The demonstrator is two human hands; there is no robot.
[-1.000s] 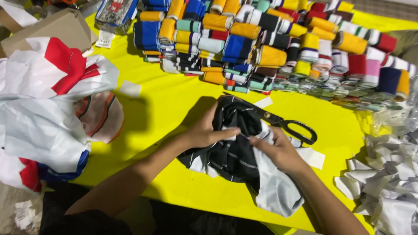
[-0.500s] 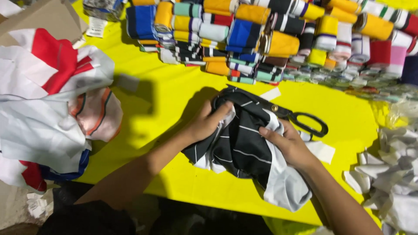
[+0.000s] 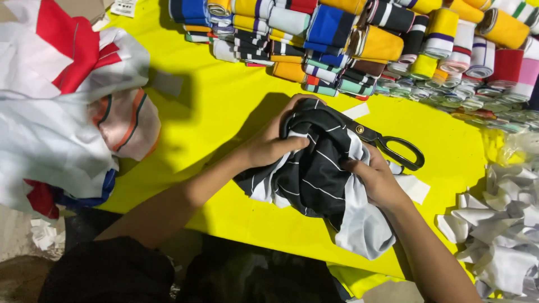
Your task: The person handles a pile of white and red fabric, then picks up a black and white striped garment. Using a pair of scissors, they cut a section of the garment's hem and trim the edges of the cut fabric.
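Head cam: I see left hand point(image 3: 268, 147) and right hand point(image 3: 377, 180) both clamped on the black striped cloth point(image 3: 314, 168), bunched mid-counter point(image 3: 224, 106) w/ scissors point(image 3: 393, 147) tucked just behind, probably for quick reach, fabric rolls point(image 3: 359, 39) along far edge.

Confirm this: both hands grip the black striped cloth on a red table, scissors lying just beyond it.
Wrong colour. The table is yellow, not red, as the head view shows. Both the left hand and right hand do grip the black striped cloth, scissors just beyond.
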